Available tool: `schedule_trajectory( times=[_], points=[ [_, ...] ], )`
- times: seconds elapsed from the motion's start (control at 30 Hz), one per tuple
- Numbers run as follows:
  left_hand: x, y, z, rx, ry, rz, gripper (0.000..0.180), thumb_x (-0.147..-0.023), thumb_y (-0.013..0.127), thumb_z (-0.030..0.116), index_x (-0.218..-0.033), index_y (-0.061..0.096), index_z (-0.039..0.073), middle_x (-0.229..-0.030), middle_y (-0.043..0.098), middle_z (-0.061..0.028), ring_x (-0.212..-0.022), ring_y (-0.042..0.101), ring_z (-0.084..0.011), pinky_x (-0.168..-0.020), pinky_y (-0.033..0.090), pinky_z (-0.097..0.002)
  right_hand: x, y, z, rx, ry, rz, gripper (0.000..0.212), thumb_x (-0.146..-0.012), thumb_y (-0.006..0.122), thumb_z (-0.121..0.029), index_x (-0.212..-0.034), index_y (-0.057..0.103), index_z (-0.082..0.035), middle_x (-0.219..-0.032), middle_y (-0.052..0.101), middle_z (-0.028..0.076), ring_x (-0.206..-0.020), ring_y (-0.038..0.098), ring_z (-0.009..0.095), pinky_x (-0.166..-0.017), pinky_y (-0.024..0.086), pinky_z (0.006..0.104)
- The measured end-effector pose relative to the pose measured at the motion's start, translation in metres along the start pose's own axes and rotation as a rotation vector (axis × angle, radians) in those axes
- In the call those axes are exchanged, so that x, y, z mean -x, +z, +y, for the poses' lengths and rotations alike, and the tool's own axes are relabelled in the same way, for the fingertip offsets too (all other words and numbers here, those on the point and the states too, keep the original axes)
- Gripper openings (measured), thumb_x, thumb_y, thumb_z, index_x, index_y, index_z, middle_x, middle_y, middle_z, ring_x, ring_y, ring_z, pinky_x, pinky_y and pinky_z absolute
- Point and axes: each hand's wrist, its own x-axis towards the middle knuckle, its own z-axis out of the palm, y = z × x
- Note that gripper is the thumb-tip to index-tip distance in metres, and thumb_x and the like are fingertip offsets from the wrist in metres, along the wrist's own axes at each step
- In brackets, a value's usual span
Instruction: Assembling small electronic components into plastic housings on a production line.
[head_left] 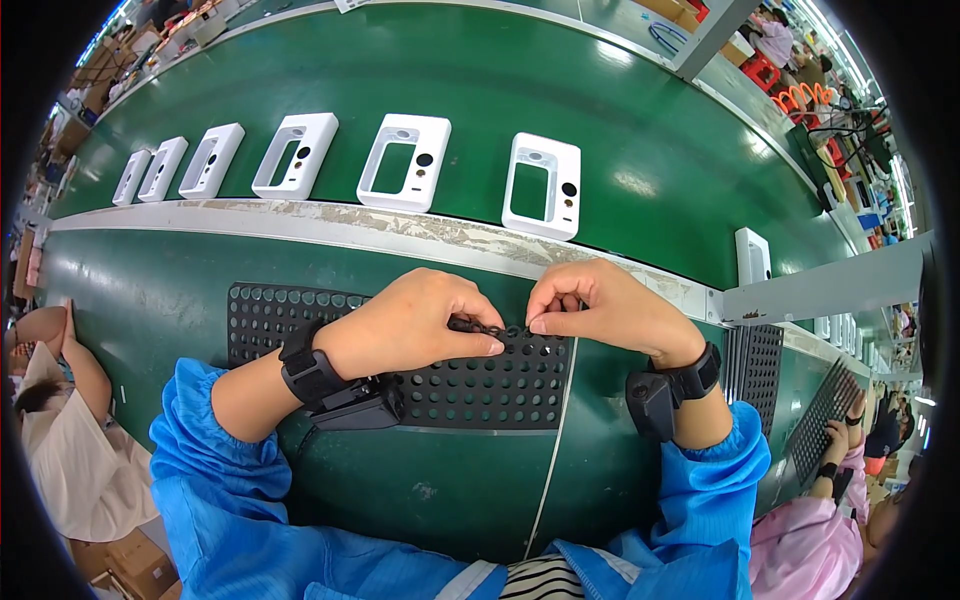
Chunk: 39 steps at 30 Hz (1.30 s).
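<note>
A flat black sheet (490, 388) punched with rows of round holes lies on the green bench in front of me. Over its far edge, my left hand (415, 318) is closed, thumb and fingers pinching small black ring-shaped pieces (513, 331). Close by on the right, my right hand (612, 308) pinches the other end of these dark pieces between thumb and forefinger. Whether the pieces are still joined to the sheet I cannot tell, as my fingers cover part of them. The left forearm hides part of the sheet.
Beyond a pale rail (450, 230), several white frame-shaped housings (405, 165) stand in a row on a green belt (660, 150). A grey metal post (830, 275) juts in at right, above more perforated sheets (755, 375). Co-workers sit on both sides.
</note>
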Motion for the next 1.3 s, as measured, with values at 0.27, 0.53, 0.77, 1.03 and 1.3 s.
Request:
schedule_trajectory(
  times=[0.27,0.53,0.77,1.03,1.3],
  points=[
    [-0.001,0.001,0.000,0.010,0.015,0.006,0.021,-0.077,0.070,0.020,-0.088,0.067,0.003,-0.073,0.061,-0.0077,-0.065,0.057,-0.0166,-0.059,0.044,-0.0274,0.001,-0.002,-0.003,0.049,0.004,-0.010,0.008,-0.079,0.065,-0.011,-0.084,0.066,-0.004,-0.071,0.059,-0.004,-0.062,0.046,0.003,-0.056,0.037,0.0190],
    [0.001,0.002,-0.004,0.005,0.043,0.032,0.021,-0.076,0.070,0.021,-0.085,0.067,0.003,-0.072,0.061,-0.0081,-0.065,0.057,-0.0175,-0.059,0.044,-0.0277,-0.002,0.003,-0.009,-0.041,0.052,0.090,0.006,-0.082,0.063,-0.008,-0.083,0.062,-0.002,-0.079,0.059,-0.003,-0.071,0.049,0.003,-0.063,0.040,0.0186],
    [0.002,0.003,-0.006,0.004,0.068,0.039,0.021,-0.076,0.070,0.021,-0.084,0.067,0.002,-0.072,0.061,-0.0079,-0.064,0.057,-0.0177,-0.059,0.044,-0.0282,-0.035,0.003,-0.020,0.283,-0.171,0.392,0.008,-0.083,0.061,-0.011,-0.084,0.062,-0.003,-0.086,0.060,-0.001,-0.071,0.050,0.006,-0.062,0.040,0.0209],
    [0.000,0.004,-0.006,0.019,0.060,0.029,0.020,-0.077,0.069,0.021,-0.083,0.067,0.002,-0.073,0.061,-0.0077,-0.065,0.058,-0.0178,-0.059,0.044,-0.0286,-0.079,-0.005,-0.011,0.347,-0.192,0.591,0.012,-0.083,0.062,-0.016,-0.084,0.062,-0.004,-0.098,0.058,0.002,-0.072,0.050,0.010,-0.063,0.040,0.0224],
    [-0.001,0.004,-0.008,-0.003,0.094,0.037,0.019,-0.078,0.068,0.021,-0.083,0.066,0.002,-0.074,0.062,-0.0086,-0.067,0.059,-0.0193,-0.060,0.045,-0.0296,-0.081,-0.005,0.001,0.317,-0.167,0.673,0.014,-0.083,0.062,-0.014,-0.085,0.061,-0.001,-0.097,0.056,0.004,-0.075,0.053,0.009,-0.068,0.043,0.0227]
  ],
)
